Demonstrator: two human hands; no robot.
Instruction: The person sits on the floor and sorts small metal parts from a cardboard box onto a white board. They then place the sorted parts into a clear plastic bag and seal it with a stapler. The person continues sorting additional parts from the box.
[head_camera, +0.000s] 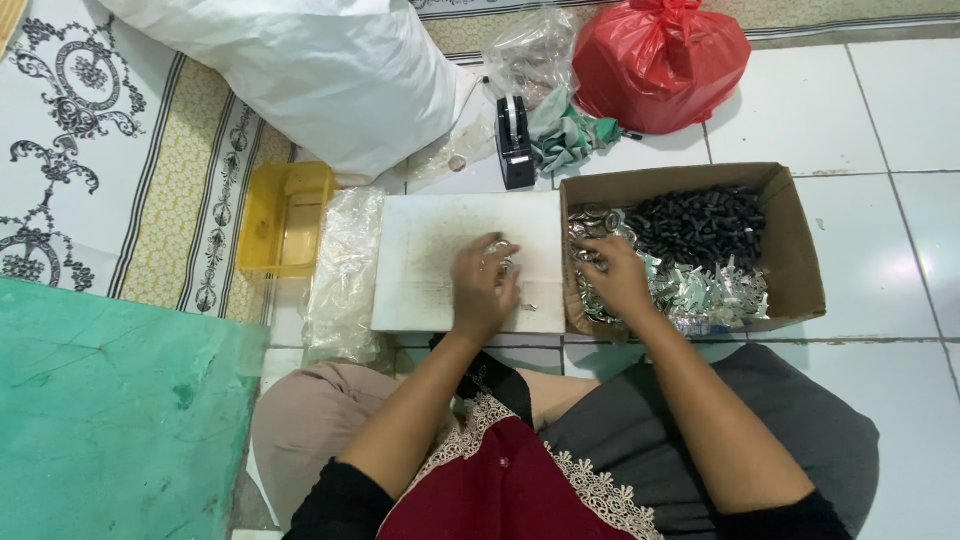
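The person sat on the white tiled floor (900, 110) with both bare hands out in front of the knees. The left hand (483, 283) lay over the flat white rectangular board (430, 250), its fingers (497, 258) curled down around a few small shiny metal pieces (505, 262) near the board's right half; the grasp looked loose, and how many pieces it held could not be told. The right hand (618, 277) reached into the open brown cardboard box (795, 250) that stood touching the board's right edge. Its fingers (597, 252) were bent and sunk into the heap of silvery metal parts (700, 290) along the box's near and left side; whether they pinched one or simply rested there could not be told. Behind that heap, in the far part of the same box, lay a pile of small black plastic parts (700, 225).

Just beyond the board stood a black tape dispenser (514, 145), with a crumpled green cloth (565, 135) beside it and a knotted red plastic bag (660, 60) further back. A yellow plastic tray (283, 220) sat left of the board, with a clear plastic bag (345, 270) between them. A large white sack (300, 70) lay on the patterned mat (80, 150), and a green sheet (110, 410) covered the near left corner.
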